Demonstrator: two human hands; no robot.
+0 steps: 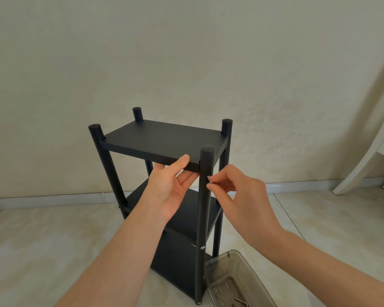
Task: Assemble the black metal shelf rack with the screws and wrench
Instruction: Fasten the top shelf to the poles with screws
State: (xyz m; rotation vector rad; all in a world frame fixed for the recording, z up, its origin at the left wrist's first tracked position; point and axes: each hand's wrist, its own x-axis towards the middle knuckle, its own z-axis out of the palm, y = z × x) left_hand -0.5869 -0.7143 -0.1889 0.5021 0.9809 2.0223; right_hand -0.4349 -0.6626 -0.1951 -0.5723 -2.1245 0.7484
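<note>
Nearest us, at lower right, a smoky clear plastic tub (237,282) with rounded corners sits on pale glossy floor tiles (53,235), with loose screws (242,303) in it, just beside the rack (177,267). The rack, matte black metal with round capped posts and flat rectangular shelves, stands upright. The left hand (171,185) grips the front edge of its top shelf (164,140), thumb above and fingers beneath, while the right hand (237,196) pinches a small silvery screw (210,182) between thumb and fingertips against the front right post (203,218). Beyond is a plain cream wall (186,52).
</note>
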